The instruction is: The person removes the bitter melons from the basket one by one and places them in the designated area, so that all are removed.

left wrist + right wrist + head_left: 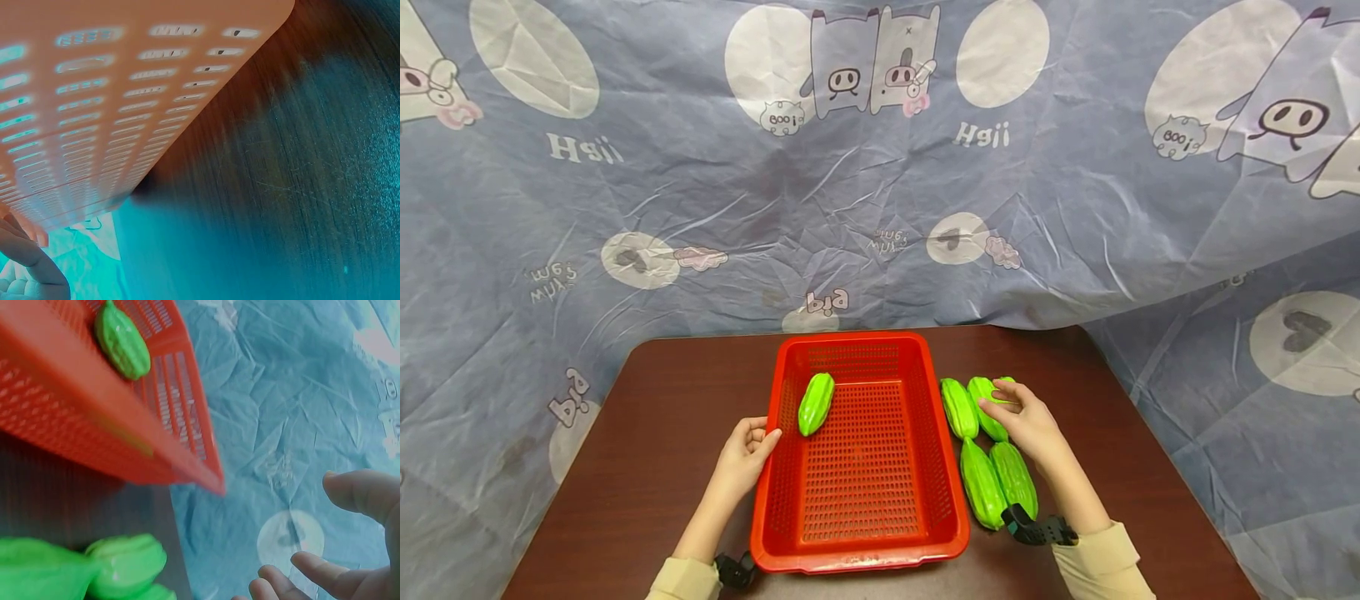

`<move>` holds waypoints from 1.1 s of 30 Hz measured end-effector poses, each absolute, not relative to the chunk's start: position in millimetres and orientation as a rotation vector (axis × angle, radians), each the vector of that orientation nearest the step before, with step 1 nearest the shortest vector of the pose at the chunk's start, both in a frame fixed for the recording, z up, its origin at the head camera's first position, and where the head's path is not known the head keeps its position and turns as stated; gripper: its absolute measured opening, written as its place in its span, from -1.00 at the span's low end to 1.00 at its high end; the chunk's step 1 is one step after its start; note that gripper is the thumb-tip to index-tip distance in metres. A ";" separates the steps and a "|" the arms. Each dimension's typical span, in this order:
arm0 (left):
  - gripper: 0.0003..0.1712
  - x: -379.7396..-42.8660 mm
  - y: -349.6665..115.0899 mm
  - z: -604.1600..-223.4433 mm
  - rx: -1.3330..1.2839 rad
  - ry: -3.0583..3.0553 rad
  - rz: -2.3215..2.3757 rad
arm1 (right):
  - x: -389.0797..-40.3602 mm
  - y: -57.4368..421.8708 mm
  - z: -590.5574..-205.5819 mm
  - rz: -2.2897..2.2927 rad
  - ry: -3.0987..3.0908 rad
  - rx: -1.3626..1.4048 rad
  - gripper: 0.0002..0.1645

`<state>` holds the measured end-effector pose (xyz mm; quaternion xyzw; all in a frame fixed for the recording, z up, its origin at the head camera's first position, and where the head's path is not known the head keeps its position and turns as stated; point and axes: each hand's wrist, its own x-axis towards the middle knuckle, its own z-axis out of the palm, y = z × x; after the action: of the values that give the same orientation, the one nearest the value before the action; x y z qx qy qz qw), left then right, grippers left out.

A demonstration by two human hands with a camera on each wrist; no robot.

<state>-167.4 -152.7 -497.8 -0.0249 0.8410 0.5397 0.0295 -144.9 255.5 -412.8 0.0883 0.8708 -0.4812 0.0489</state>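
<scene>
A red perforated plastic basket [859, 467] stands on the table, and one green ridged bitter gourd [816, 404] lies inside it near the left wall. My left hand [745, 454] grips the left rim, thumb over the top; its curled fingers [28, 256] show beside the basket wall in the left wrist view. Several more gourds [981, 483] lie close together to the right of the basket. Above the far ones is my right hand [1026, 421], partly covering them. In the right wrist view its thumb and fingers [331, 575] are spread apart, holding nothing.
The brown wooden table [685, 392] has its far edge just behind the basket. A grey-blue cloth [850, 183] with cartoon prints hangs behind and around the table. Each wrist wears a black strap [1037, 529].
</scene>
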 end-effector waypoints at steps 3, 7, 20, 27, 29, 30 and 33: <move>-0.48 -167.2 -152.7 -497.6 -0.072 2.594 1.669 | -150.7 246.1 -408.0 -1.468 2.657 0.245 -0.19; -0.49 -167.2 -153.0 -497.6 -0.070 2.597 1.670 | -158.3 232.9 -402.5 -1.496 2.656 0.216 -0.24; -0.49 -169.2 -153.7 -496.7 -0.060 2.603 1.666 | -174.9 181.9 -397.3 -1.561 2.601 0.105 -0.30; -0.50 -169.0 -153.6 -496.5 -0.054 2.611 1.668 | -179.1 151.0 -404.6 -1.585 2.581 0.065 -0.31; -0.50 -168.4 -153.7 -496.4 -0.059 2.618 1.663 | -179.9 143.6 -407.5 -1.595 2.571 0.054 -0.31; -0.50 -168.1 -153.6 -496.3 -0.062 2.623 1.660 | -180.7 140.3 -409.0 -1.601 2.568 0.053 -0.31; -0.50 -167.3 -154.0 -496.5 -0.054 2.636 1.658 | -182.6 131.8 -413.0 -1.599 2.586 0.054 -0.31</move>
<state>-167.3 -154.0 -496.5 -0.0173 0.8463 0.5322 0.0137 -182.6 131.8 -413.0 0.0179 0.8493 -0.5251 0.0505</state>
